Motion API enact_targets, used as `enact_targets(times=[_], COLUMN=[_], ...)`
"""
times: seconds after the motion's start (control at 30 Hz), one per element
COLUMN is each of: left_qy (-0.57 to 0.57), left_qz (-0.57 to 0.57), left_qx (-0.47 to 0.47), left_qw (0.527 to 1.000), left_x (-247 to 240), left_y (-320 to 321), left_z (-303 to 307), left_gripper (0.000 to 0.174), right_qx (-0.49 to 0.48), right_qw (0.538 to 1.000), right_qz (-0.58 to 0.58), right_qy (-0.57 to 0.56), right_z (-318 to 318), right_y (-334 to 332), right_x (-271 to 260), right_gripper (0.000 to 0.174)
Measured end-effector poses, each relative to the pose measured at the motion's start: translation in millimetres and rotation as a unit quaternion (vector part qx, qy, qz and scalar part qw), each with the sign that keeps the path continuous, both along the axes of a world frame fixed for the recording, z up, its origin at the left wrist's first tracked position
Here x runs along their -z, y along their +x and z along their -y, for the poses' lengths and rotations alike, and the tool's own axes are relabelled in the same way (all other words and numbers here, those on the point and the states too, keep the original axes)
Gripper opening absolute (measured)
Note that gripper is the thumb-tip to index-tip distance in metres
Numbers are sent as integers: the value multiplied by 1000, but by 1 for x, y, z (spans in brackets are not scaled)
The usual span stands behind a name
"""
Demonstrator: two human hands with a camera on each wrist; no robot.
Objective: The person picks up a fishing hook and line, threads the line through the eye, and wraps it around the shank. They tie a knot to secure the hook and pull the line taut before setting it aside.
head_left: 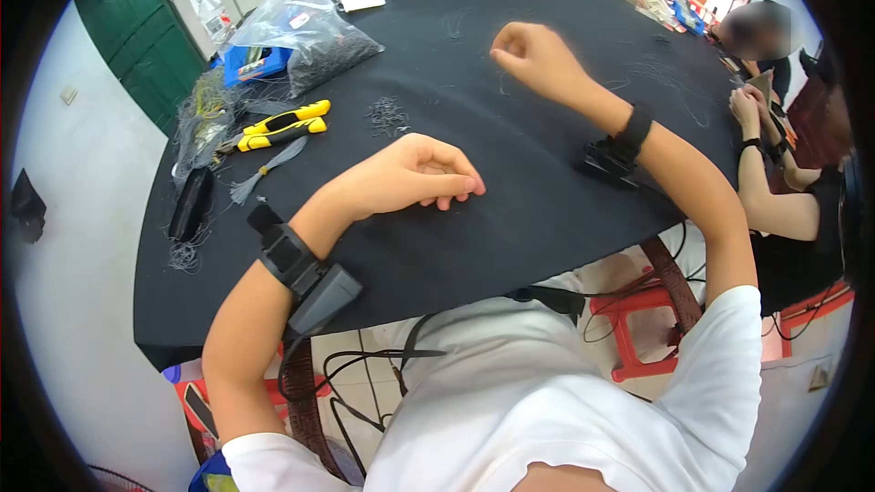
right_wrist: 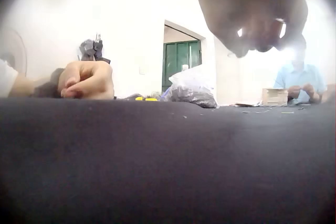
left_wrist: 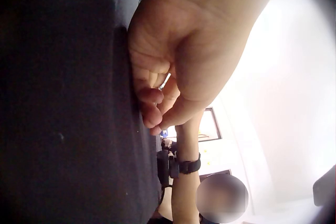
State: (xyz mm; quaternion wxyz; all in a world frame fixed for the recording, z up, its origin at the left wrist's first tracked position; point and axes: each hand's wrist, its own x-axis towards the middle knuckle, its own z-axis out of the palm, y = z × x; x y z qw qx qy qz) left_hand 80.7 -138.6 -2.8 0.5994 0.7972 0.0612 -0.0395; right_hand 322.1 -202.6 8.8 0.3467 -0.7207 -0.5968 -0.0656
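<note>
– Hands: we count two. The left hand (head_left: pixel 415 178) rests on the black table (head_left: pixel 510 219), fingers curled under. The right hand (head_left: pixel 533 55) hangs above it, curled too.
– Holding anything?
– We cannot tell for either. One heap of small hooks (head_left: pixel 387 116) lies just beyond the left hand, two yellow-handled cutters (head_left: pixel 283 132) further left.

I can read no words, brands or numbers anywhere on my bench (head_left: pixel 510 219), and the plastic bag's (head_left: pixel 314 46) small label is too blurred.
</note>
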Motion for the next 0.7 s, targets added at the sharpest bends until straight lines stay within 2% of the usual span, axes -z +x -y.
enact_targets(times=[0.1,0.13,0.17,0.2,0.23,0.27,0.3,0.33,0.37,0.47,0.5,0.57,0.67,0.7], left_qy=[-10,-11,-12,-14,-20,-26,-28,-42,-39,-25,-16,0,41,53], left_qz=[21,16,9,15,12,12,16,31,28,34,40,58,96,109], left_qx=[8,9,9,12,5,0,-2,2,-1,-4,-16,-39,-93,-112], left_qw=[1000,1000,1000,1000,1000,1000,999,999,999,999,999,998,990,986], left_x=[1,-1,0,3,3,1,0,6,3,-1,-3,-9,-25,-28], left_y=[0,-1,-1,0,-1,-2,-2,-1,-1,-3,-4,-6,-12,-16], left_z=[-2,-2,-3,-5,-5,-4,-4,-7,-7,-7,-8,-9,-16,-20], left_gripper=[21,20,19,20,20,20,21,21,20,20,20,19,19,19], right_qx=[-59,-81,-116,-105,-156,-229,-240,-241,-263,-290,-256,-254,-257,-248], right_qw=[990,987,976,975,964,944,901,838,800,870,879,863,844,854], right_qz=[-125,-123,-159,-171,-194,-202,-337,-467,-512,-398,-402,-428,-460,-449], right_qy=[34,69,95,100,90,123,129,151,170,20,-27,-82,-100,-86], right_z=[4,6,10,12,15,12,20,27,28,28,32,29,22,19], right_y=[-9,-13,-23,-32,-37,-31,-50,-69,-66,-71,-80,-78,-72,-70], right_x=[-23,-29,-39,-47,-56,-57,-69,-82,-81,-41,-33,-16,-11,-9], right_gripper=[31,31,21,22,24,24,20,16,23,19,20,19,20,17])
